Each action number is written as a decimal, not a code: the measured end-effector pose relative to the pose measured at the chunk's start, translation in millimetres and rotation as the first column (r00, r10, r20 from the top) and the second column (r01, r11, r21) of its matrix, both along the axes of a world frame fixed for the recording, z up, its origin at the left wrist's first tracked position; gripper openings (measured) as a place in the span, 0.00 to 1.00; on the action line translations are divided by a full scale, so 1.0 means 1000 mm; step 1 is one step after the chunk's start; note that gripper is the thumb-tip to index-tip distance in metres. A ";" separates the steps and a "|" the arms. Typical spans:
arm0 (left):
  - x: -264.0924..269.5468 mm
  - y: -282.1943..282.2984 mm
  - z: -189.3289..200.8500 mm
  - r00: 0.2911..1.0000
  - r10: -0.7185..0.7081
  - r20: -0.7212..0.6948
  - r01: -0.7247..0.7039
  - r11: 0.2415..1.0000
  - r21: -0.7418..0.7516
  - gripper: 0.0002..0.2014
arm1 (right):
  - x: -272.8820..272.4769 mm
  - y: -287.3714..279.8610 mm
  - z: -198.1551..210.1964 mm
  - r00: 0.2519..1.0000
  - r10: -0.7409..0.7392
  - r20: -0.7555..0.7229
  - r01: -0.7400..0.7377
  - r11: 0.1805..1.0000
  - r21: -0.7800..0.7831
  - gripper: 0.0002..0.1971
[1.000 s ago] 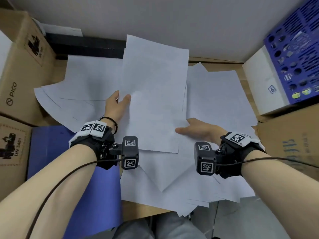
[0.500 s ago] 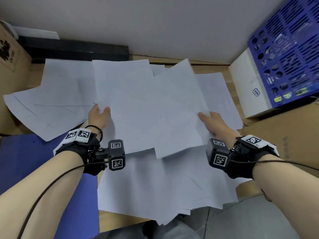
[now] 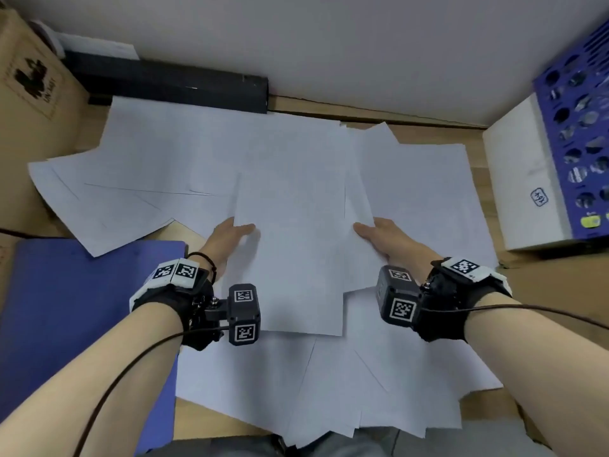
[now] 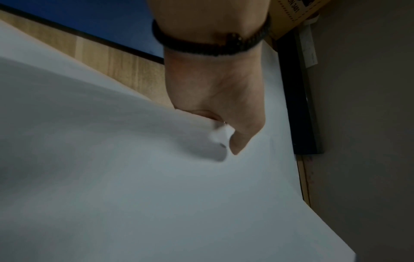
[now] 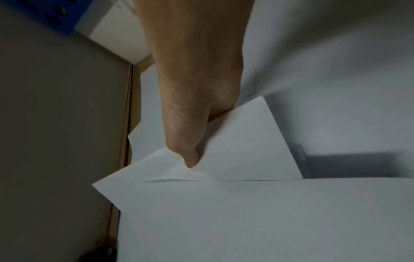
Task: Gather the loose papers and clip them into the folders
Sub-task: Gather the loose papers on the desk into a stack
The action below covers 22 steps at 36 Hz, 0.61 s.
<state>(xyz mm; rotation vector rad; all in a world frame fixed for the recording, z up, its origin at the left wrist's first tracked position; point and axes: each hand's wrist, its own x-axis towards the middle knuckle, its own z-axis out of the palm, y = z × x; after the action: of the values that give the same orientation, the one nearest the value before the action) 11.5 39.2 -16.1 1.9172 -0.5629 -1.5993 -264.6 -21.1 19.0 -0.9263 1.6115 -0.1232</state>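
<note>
White sheets point(image 3: 290, 258) are being held as a small stack over the middle of the desk point(image 3: 428, 133), and this is the only part of the paper gathered so far. The left hand point(image 3: 230, 237) is gripping the stack's left edge, thumb on top and fingers tucked beneath, as the left wrist view confirms. The right hand point(image 3: 384, 240) is pinching the right edge the same way, its thumb pressing down on a corner of the paper in the right wrist view.

Around and under the stack, loose papers point(image 3: 148, 179) are lying fanned out at odd angles, overlapping one another and hanging over the near edge of the desk. Most of them are waiting to be collected.

Just left of the pile, a blue folder point(image 3: 82, 308) is lying flat and closed, with one loose sheet overlapping its far corner. Nothing appears clipped into it yet, so the task is judged to be in its early stage: gathering is under way, squaring and clipping are left.

Cardboard boxes point(image 3: 29, 103) are standing at the far left, and a white box point(image 3: 524, 179) with a blue crate point(image 3: 580, 133) at the right.
</note>
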 end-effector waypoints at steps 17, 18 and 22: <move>0.003 -0.028 0.039 0.944 -0.329 0.017 0.327 0.930 -0.167 0.15 | 0.020 -0.042 -0.019 0.972 0.010 0.237 0.002 0.999 -0.048 0.32; 0.004 -0.031 0.045 0.933 -0.359 -0.027 0.350 0.922 -0.164 0.16 | 0.022 -0.044 -0.022 0.956 -0.028 0.292 0.048 0.997 -0.059 0.38; 0.010 -0.039 0.056 0.922 -0.374 -0.101 0.356 0.920 -0.162 0.14 | 0.030 -0.048 -0.026 0.881 -0.100 0.463 0.131 0.991 -0.034 0.43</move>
<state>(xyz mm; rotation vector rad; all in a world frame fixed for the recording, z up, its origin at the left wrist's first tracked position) 21.6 -0.1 40.0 1.6562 -0.9986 -1.8423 -234.5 -68.9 -6.7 -0.7763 1.2203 -0.4496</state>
